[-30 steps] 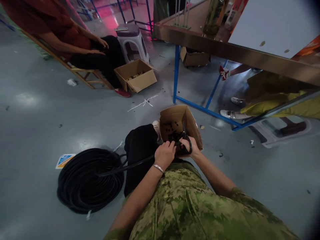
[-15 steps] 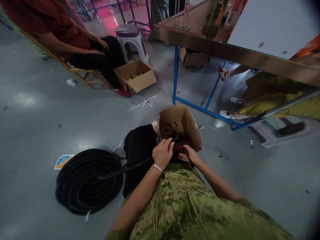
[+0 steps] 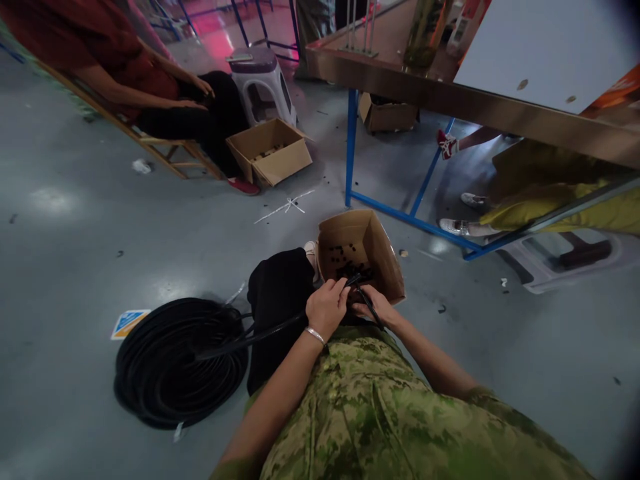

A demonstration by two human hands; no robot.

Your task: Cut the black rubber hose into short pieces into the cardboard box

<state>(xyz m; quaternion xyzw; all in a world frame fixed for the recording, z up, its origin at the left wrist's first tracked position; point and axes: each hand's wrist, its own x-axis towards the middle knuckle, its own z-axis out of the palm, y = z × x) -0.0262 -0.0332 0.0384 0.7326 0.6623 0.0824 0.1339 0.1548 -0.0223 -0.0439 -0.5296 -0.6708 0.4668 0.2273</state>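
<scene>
My left hand [image 3: 326, 308] is closed around a black hose [image 3: 280, 328], close to its end. The hose runs back over my black-trousered leg to a large coil of black hose [image 3: 173, 367] on the floor. In my closed right hand [image 3: 376, 307] is a slim black hand tool [image 3: 369, 303]; its exact kind I cannot make out. The tool's tip meets the hose end just ahead of my left fingers. Both hands are over the near edge of an open cardboard box [image 3: 384, 257], in which several short black pieces [image 3: 345, 252] lie scattered.
A seated person [image 3: 120, 87] is at the upper left, beside another cardboard box [image 3: 280, 163] and a plastic stool [image 3: 263, 83]. The table [image 3: 450, 100] with blue legs stands ahead right, with another person's feet [image 3: 453, 227] beneath it. A blue and orange card [image 3: 127, 323] touches the coil.
My right hand and the tool have shifted slightly left, closer to my left hand. The hose end has dipped a little and now lies against the tool's tip.
</scene>
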